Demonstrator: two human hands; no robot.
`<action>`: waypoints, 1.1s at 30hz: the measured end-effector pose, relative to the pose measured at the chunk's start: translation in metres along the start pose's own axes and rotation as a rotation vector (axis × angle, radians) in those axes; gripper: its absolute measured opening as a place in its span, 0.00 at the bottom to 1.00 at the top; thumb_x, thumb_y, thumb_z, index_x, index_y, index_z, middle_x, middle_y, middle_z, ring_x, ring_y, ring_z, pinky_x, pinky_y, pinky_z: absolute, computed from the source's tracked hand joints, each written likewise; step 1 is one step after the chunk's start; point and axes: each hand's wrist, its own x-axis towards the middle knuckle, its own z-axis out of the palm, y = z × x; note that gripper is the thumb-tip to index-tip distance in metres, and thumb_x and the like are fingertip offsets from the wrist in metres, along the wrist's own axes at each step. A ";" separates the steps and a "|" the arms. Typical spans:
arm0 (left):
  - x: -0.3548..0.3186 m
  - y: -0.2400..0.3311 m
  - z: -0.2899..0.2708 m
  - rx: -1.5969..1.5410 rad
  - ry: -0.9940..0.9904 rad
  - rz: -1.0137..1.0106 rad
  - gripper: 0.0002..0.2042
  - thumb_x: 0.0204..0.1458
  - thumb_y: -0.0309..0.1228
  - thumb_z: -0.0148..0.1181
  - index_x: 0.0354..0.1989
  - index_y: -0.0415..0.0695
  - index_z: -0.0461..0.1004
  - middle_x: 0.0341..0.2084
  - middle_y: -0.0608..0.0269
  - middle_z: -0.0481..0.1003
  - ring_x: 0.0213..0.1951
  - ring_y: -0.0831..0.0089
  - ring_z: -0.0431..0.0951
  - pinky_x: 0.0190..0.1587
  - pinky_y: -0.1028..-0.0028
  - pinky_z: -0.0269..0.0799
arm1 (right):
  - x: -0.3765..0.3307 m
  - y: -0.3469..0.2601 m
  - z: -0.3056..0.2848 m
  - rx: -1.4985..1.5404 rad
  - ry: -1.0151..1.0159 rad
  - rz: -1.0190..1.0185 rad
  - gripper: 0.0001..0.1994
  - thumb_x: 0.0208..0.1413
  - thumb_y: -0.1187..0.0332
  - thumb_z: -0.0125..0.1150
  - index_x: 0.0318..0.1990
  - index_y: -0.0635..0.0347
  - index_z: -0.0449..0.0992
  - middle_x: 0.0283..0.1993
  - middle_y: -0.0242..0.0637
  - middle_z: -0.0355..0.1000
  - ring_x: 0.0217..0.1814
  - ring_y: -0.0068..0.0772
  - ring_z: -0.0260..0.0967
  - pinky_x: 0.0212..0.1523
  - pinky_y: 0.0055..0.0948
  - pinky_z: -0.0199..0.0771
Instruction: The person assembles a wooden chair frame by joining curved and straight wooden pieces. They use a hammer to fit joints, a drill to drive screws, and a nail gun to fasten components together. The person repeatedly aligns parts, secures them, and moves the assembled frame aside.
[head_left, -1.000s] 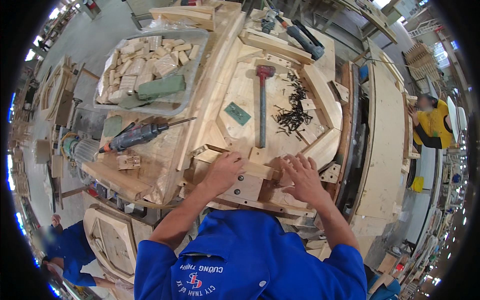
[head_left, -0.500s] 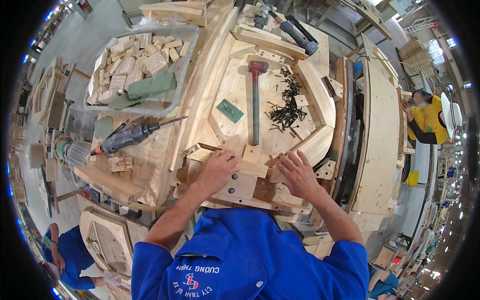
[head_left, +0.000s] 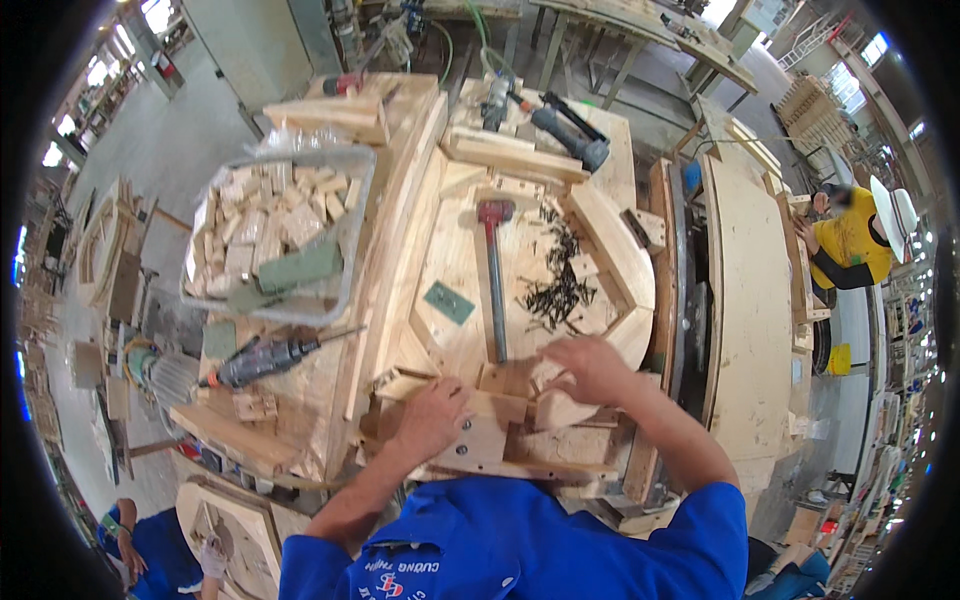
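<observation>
A mallet (head_left: 496, 285) lies behind a wood bar (head_left: 500, 407), left of screws (head_left: 560, 290). Farther left, a tub (head_left: 364, 215) of blocks (head_left: 265, 225) sits behind a drill (head_left: 265, 362).

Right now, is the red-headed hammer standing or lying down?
Lying down: the hammer stretches along the wooden board, head at the far end.

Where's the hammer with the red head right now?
In the head view, the red-headed hammer with the grey handle lies near the middle on a pale wooden board, between a flat green rectangle on its left and scattered black screws on its right.
</observation>
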 end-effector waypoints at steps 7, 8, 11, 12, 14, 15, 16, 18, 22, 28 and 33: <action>0.095 -0.015 -0.042 0.154 0.303 -0.053 0.21 0.55 0.35 0.70 0.55 0.39 0.79 0.54 0.49 0.76 0.55 0.48 0.75 0.59 0.56 0.72 | 0.177 0.113 -0.095 -0.308 0.528 0.204 0.25 0.60 0.60 0.66 0.62 0.60 0.72 0.55 0.47 0.75 0.57 0.54 0.74 0.55 0.53 0.71; 0.116 -0.025 -0.045 0.197 0.375 -0.071 0.21 0.55 0.35 0.70 0.55 0.39 0.79 0.54 0.49 0.76 0.55 0.49 0.75 0.59 0.57 0.72 | 0.200 0.122 -0.105 -0.366 0.502 0.241 0.25 0.59 0.61 0.66 0.61 0.61 0.72 0.55 0.47 0.75 0.58 0.53 0.74 0.55 0.52 0.71; 0.181 -0.053 -0.051 0.354 0.467 -0.177 0.26 0.55 0.33 0.69 0.62 0.39 0.74 0.61 0.47 0.70 0.64 0.48 0.67 0.67 0.56 0.64 | 0.247 0.162 -0.111 -0.483 0.397 0.370 0.25 0.57 0.66 0.66 0.61 0.64 0.71 0.54 0.46 0.76 0.58 0.50 0.75 0.56 0.51 0.70; 0.198 -0.062 -0.050 0.399 0.501 -0.203 0.27 0.55 0.32 0.69 0.64 0.39 0.72 0.63 0.46 0.69 0.65 0.47 0.65 0.69 0.56 0.62 | 0.257 0.173 -0.111 -0.509 0.352 0.415 0.25 0.56 0.67 0.66 0.61 0.65 0.71 0.54 0.46 0.76 0.57 0.49 0.75 0.56 0.50 0.70; 0.223 -0.081 -0.047 0.361 0.446 -0.245 0.30 0.57 0.29 0.66 0.69 0.40 0.66 0.69 0.45 0.62 0.71 0.43 0.59 0.74 0.52 0.56 | 0.273 0.192 -0.115 -0.371 0.238 0.416 0.24 0.52 0.71 0.65 0.58 0.66 0.70 0.53 0.48 0.77 0.57 0.54 0.76 0.57 0.51 0.73; 0.227 -0.089 -0.043 0.353 0.442 -0.273 0.30 0.57 0.27 0.65 0.69 0.40 0.66 0.70 0.45 0.61 0.72 0.43 0.58 0.75 0.53 0.56 | 0.277 0.192 -0.117 -0.284 0.201 0.382 0.24 0.52 0.71 0.65 0.57 0.66 0.69 0.52 0.49 0.78 0.57 0.56 0.77 0.57 0.51 0.74; 0.230 -0.097 -0.041 0.344 0.438 -0.297 0.30 0.57 0.24 0.64 0.70 0.40 0.65 0.71 0.45 0.61 0.74 0.43 0.56 0.76 0.53 0.55 | 0.280 0.191 -0.119 -0.198 0.166 0.350 0.24 0.52 0.70 0.65 0.57 0.66 0.69 0.52 0.50 0.78 0.57 0.57 0.77 0.57 0.51 0.74; 0.228 -0.112 -0.034 0.393 0.402 -0.312 0.30 0.55 0.19 0.61 0.70 0.40 0.66 0.73 0.46 0.58 0.76 0.44 0.53 0.77 0.55 0.54 | 0.278 0.184 -0.117 -0.137 0.139 0.309 0.24 0.52 0.70 0.65 0.56 0.67 0.67 0.53 0.53 0.77 0.57 0.60 0.76 0.57 0.51 0.76; 0.231 -0.119 -0.026 0.373 0.402 -0.266 0.29 0.53 0.13 0.54 0.66 0.39 0.70 0.73 0.45 0.58 0.76 0.45 0.54 0.77 0.56 0.53 | 0.268 0.191 -0.109 -0.123 0.178 0.269 0.28 0.53 0.67 0.67 0.58 0.67 0.63 0.55 0.59 0.74 0.59 0.60 0.75 0.59 0.52 0.74; 0.236 -0.111 -0.031 0.381 0.361 -0.255 0.27 0.52 0.11 0.52 0.64 0.38 0.72 0.73 0.44 0.59 0.75 0.43 0.55 0.77 0.55 0.54 | 0.271 0.211 -0.110 -0.223 0.224 0.151 0.26 0.62 0.58 0.61 0.62 0.66 0.71 0.58 0.54 0.73 0.67 0.56 0.67 0.66 0.53 0.65; 0.232 -0.113 -0.033 0.368 0.374 -0.254 0.27 0.52 0.12 0.53 0.63 0.38 0.73 0.73 0.44 0.59 0.75 0.42 0.55 0.77 0.55 0.53 | 0.275 0.206 -0.118 -0.164 0.133 0.204 0.24 0.64 0.57 0.59 0.60 0.66 0.74 0.58 0.54 0.73 0.64 0.56 0.70 0.65 0.53 0.68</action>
